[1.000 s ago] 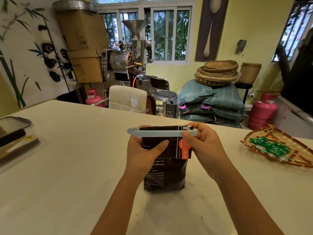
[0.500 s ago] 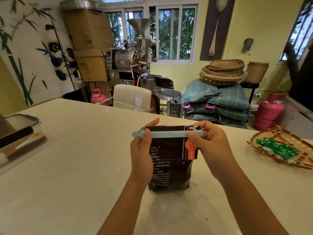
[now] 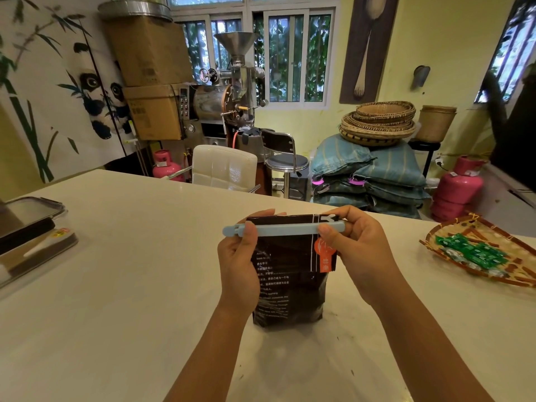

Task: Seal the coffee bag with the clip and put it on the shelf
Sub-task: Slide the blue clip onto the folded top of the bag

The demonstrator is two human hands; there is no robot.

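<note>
A dark coffee bag (image 3: 290,282) with white print and an orange label stands upright on the white table (image 3: 121,280). A long light-blue clip (image 3: 285,229) lies across the bag's folded top. My left hand (image 3: 239,262) pinches the clip's left part, thumb in front and fingers behind the bag. At the clip's right end, my right hand (image 3: 358,250) grips it between thumb and fingers. No shelf is in view.
A woven tray (image 3: 475,256) with green packets sits at the table's right. Flat lidded containers (image 3: 26,230) lie at its left edge. Beyond the table stand a white chair (image 3: 223,166), a stool, a coffee roaster, gas cylinders and stacked sacks with baskets.
My left thumb has moved up from the bag's front onto the clip, and the fingers now reach behind the bag's top. The clip sits level. My view has shifted slightly.
</note>
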